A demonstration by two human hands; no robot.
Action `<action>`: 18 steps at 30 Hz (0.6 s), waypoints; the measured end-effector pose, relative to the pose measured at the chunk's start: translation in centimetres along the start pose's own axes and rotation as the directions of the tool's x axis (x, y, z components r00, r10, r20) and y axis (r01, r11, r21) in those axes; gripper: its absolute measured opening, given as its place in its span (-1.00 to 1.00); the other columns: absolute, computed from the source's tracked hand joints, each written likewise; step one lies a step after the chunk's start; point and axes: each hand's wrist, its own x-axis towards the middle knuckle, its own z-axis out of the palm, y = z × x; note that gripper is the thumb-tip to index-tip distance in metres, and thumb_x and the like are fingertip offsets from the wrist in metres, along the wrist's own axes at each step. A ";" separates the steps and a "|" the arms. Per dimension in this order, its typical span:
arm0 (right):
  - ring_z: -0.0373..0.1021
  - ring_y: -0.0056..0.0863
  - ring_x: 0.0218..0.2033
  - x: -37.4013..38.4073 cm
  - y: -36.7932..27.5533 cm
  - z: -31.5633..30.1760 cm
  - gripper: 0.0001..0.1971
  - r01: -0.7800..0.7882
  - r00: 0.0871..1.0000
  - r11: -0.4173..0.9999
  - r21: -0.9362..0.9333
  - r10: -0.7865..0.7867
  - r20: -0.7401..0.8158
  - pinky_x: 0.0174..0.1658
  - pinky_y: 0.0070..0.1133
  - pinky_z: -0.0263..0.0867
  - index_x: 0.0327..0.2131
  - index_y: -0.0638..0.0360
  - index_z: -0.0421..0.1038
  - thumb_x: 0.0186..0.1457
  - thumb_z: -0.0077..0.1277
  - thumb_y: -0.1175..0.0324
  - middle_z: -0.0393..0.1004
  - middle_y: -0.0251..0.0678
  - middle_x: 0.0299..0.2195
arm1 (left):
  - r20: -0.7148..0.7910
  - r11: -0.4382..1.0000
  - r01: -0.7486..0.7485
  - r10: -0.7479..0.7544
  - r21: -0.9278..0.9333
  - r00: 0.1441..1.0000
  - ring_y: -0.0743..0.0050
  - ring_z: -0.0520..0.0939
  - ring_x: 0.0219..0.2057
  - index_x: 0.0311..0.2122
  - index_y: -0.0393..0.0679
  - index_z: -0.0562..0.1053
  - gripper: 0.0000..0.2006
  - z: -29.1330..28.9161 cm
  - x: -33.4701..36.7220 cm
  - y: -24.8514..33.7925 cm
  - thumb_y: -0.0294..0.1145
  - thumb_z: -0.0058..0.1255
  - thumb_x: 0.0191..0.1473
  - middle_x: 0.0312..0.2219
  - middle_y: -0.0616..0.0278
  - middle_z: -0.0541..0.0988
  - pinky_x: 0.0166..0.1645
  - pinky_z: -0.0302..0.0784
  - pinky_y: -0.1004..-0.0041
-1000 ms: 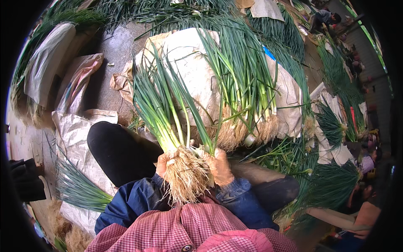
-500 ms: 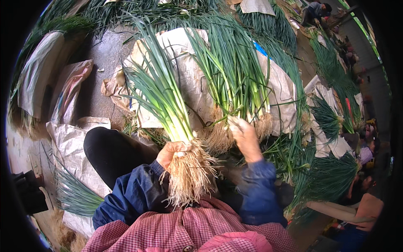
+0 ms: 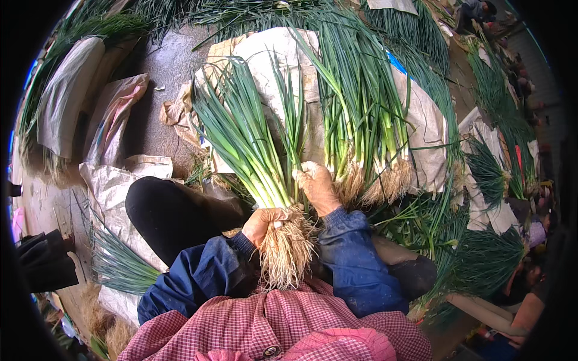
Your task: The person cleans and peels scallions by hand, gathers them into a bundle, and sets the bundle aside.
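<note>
In front of my chest, my left hand (image 3: 265,225) is wrapped round the white stems of a bunch of green onions (image 3: 250,150). Their pale, shaggy roots (image 3: 288,253) hang down toward my lap, and the green leaves fan out up and to the left. Just right of that bunch, my right hand (image 3: 317,186) is closed on a few thinner green onions (image 3: 293,120), held against the bunch's edge with their leaves pointing up. Further right lies a row of green onions (image 3: 361,102) with tan roots, on pale sacking (image 3: 424,126).
Sacks (image 3: 69,99) cover more green onions at the far left. My bent knee (image 3: 162,210) sticks out left of the bunch. A small pile of greens (image 3: 120,259) lies by my left elbow. Loose leaves (image 3: 415,222) litter the ground at right. A person (image 3: 478,12) is far off at upper right.
My right hand has moved left from the row to the held bunch, bringing a few green onions with it. The view has shifted slightly; my left hand keeps its grip.
</note>
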 end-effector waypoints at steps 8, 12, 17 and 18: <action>0.24 -0.77 -0.63 -7.4 -4.4 -3.3 -0.75 -0.053 0.993 0.862 0.504 0.098 -0.063 -0.64 -0.84 0.17 -0.36 0.22 0.29 0.07 -0.12 0.21 0.34 -0.42 -0.53 | -0.122 0.996 0.032 -0.042 -0.083 0.992 0.35 0.57 -0.51 -0.27 -0.45 0.37 -0.76 -0.3 -1.2 1.0 -0.58 -0.08 -0.11 -0.47 0.06 0.51 -0.40 0.57 0.44; 0.26 -0.66 -0.59 -2.8 0.8 1.1 -0.75 0.008 0.999 1.000 0.013 -0.008 -0.044 -0.57 -0.70 0.22 -0.37 0.20 0.29 0.10 -0.17 0.19 0.35 -0.38 -0.52 | -0.092 0.998 0.062 -0.059 0.032 0.994 0.37 0.57 -0.54 -0.22 -0.43 0.34 -0.72 -0.2 -1.2 -0.3 -0.60 -0.07 -0.12 -0.48 0.08 0.51 -0.44 0.57 0.46; 0.22 -0.73 -0.70 -6.9 -3.2 -3.1 -0.78 0.036 0.993 0.612 0.790 0.069 -0.099 -0.75 -0.82 0.13 -0.34 0.19 0.31 0.07 -0.10 0.22 0.40 -0.35 -0.44 | 0.116 0.973 -0.019 0.047 -0.231 0.992 0.27 0.56 -0.34 -0.09 -0.43 0.27 -0.57 -1.6 -2.7 1.2 -0.55 -0.07 -0.16 -0.29 -0.02 0.48 -0.20 0.52 0.30; 0.14 -0.79 -0.73 -6.7 -2.9 -3.3 -0.76 -0.067 0.995 0.615 0.786 0.098 0.009 -0.75 -0.84 0.08 -0.23 0.23 0.28 0.11 -0.15 0.27 0.42 -0.35 -0.44 | 0.121 0.959 -0.051 0.088 -0.278 0.989 0.22 0.53 -0.28 -0.09 -0.43 0.27 -0.56 -1.6 -2.9 1.0 -0.54 -0.06 -0.17 -0.27 -0.05 0.47 -0.14 0.47 0.24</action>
